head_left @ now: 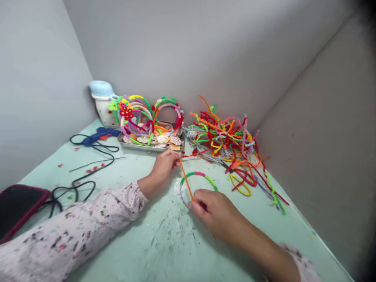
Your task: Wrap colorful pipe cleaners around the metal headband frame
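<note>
An orange pipe cleaner stretches straight between my two hands. My left hand pinches its far end, close to the front of the metal tray. My right hand is closed on its near end. Beneath it on the table lies a headband, partly wrapped in green and pink fuzzy pipe cleaner, with a bare thin stretch on its left side. My right hand covers the headband's near right part. Just beyond my left fingers, a red pipe cleaner piece reaches toward the pile.
The metal tray holds shells, with several colourful wrapped headbands above it. A tangled pipe cleaner pile and scissors lie right. At left are a blue-lidded cup, black cord and a red-edged phone. Walls enclose the table.
</note>
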Tool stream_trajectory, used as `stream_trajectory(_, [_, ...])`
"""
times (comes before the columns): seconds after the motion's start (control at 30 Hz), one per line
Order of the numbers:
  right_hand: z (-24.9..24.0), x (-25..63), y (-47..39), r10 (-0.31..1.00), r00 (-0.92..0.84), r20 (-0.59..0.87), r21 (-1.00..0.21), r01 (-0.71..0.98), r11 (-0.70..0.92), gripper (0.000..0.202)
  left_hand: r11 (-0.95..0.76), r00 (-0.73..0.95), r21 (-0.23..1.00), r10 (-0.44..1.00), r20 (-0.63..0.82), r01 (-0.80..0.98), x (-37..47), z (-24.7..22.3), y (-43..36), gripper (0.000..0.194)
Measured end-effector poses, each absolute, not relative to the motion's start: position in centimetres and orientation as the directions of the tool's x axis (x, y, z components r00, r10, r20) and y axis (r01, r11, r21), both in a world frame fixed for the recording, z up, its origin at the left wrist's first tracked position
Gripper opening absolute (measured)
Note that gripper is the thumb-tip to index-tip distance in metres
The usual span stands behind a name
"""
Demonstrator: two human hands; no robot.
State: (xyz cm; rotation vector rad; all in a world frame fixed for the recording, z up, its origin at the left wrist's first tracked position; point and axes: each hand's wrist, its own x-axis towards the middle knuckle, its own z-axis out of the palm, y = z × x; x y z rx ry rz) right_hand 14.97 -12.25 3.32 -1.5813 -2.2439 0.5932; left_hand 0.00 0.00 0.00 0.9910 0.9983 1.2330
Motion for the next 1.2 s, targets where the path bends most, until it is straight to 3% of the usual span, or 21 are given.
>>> stream_trajectory(0.13, [3.7, 16.1, -11.2, 0.961, -0.268, -0.061, -0.746, 0.652, 0.134, 0.029, 0.110, 0.152, 0.937, 0.986, -0.063, -0.331, -0.1, 0.4, 0.2, 0.016])
stream_trajectory(0.23, [3.6, 17.5, -9.7, 0.988, -0.073, -0.138, -0.930, 0.354, -0.104, 0.032, 0.206, 0.261, 0.891, 0.960, -0.104, -0.404, 0.1, 1.1, -0.4, 0.030])
stream_trajectory(0.3, [3.1, 18.2, -8.9, 0.994, 0.062, -0.089, -0.988, 0.123, -0.096, 0.034, 0.237, 0.338, 0.900, 0.935, -0.109, -0.366, 0.5, 1.5, -1.3, 0.032])
stream_trajectory(0.4, [2.1, 18.5, -8.1, 0.987, 0.140, -0.073, -0.995, -0.074, -0.063, 0.033, 0.222, 0.545, 0.968, 0.829, -0.126, -0.114, 1.3, 1.7, -2.7, 0.029])
stream_trajectory(0.53, [1.0, 18.5, -8.1, 0.982, 0.183, -0.044, -0.996, -0.082, -0.029, 0.030, 0.154, 0.655, 0.983, 0.734, -0.179, 0.096, 1.9, 1.6, -4.0, 0.025])
stream_trajectory(0.87, [0.3, 19.1, -7.7, 0.966, 0.257, 0.032, -0.978, -0.190, 0.083, 0.024, 0.151, 0.634, 0.983, 0.752, -0.181, 0.101, 1.7, 1.4, -3.5, 0.028])
stream_trajectory(1.2, [0.6, 19.0, -7.7, 0.974, 0.228, 0.000, -0.905, -0.415, 0.096, 0.018, 0.551, 0.857, 0.834, 0.436, -0.274, -0.014, 0.5, 1.7, -3.0, 0.019])
